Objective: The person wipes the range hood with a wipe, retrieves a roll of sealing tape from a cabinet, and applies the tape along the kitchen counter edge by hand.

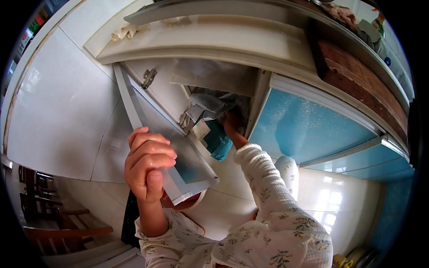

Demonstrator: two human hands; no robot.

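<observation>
My left hand (149,163) is wrapped round the edge of an open cabinet door (134,105) with a pale frame. Inside the dark cabinet (263,96), my right hand (232,123) reaches in among plastic bags; its fingers are hidden in shadow. Just left of it lies a teal bag (217,140), with a small whitish box (200,129) beside it. Grey crumpled plastic (208,102) sits above these, near the cabinet's left side.
To the right are closed blue cabinet doors (308,127). A brown wooden board (357,80) lies on the counter above. Wooden chairs (67,232) stand at the lower left. A red basin (192,202) is partly under the open door.
</observation>
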